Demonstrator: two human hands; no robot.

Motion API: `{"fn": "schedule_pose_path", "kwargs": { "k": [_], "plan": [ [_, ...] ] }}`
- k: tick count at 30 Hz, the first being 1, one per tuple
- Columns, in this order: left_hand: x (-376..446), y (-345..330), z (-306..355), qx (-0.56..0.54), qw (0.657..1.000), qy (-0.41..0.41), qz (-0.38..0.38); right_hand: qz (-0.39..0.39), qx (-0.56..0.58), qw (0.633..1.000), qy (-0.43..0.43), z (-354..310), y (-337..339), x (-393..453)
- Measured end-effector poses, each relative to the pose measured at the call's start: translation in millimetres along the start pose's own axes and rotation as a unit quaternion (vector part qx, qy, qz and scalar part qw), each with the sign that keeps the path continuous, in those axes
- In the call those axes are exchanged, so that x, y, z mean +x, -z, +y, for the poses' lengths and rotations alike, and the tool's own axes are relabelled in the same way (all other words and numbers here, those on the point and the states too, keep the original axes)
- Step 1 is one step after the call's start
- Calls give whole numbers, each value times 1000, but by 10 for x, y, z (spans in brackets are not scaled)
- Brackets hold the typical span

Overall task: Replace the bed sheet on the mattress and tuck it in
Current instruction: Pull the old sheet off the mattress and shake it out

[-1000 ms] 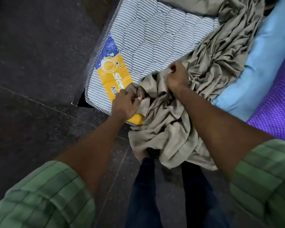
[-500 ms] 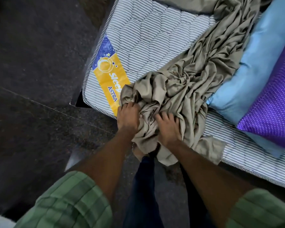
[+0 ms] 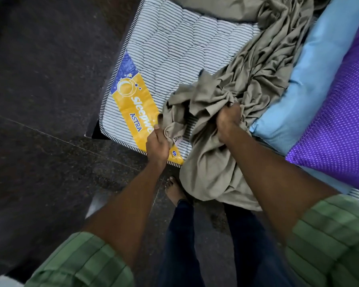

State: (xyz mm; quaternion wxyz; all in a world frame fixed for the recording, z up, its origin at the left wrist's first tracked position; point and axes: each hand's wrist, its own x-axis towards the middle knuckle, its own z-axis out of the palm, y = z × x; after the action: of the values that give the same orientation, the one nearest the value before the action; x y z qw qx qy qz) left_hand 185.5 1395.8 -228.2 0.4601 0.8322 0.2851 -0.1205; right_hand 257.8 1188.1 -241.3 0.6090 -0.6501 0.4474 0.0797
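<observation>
Both hands bunch khaki sheet (image 3: 255,65) at mattress (image 3: 174,48) corner: left hand (image 3: 157,141) fingers pinching fold, right hand (image 3: 228,121) fisted round gathered cloth.

Both hands grip a crumpled olive-beige bed sheet (image 3: 243,79) at the near corner of a striped mattress (image 3: 174,48). The left hand (image 3: 157,142) pinches a fold beside the yellow-and-blue brand label (image 3: 133,106); the right hand (image 3: 228,121) clutches a bunch farther right. Part of the sheet hangs over the near edge toward the dark stone floor (image 3: 39,79). A light blue pillow (image 3: 311,79) and, probably, a purple dotted pillow (image 3: 340,125) lie at right.
</observation>
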Motion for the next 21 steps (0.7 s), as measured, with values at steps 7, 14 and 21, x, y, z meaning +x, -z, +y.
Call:
{"fn": "schedule_pose_path", "kwargs": {
  "k": [7,14,21],
  "plan": [
    [-70,291,-49,162,934,-190,-255,-13,197,973,-118,-264,74,34],
    [-60,409,-110,217,921,-311,-92,27,-123,992,20,-66,174,326],
    [-31,382,25,45,990,-106,-80,77,-479,792,369,122,282,-421]
  ]
}}
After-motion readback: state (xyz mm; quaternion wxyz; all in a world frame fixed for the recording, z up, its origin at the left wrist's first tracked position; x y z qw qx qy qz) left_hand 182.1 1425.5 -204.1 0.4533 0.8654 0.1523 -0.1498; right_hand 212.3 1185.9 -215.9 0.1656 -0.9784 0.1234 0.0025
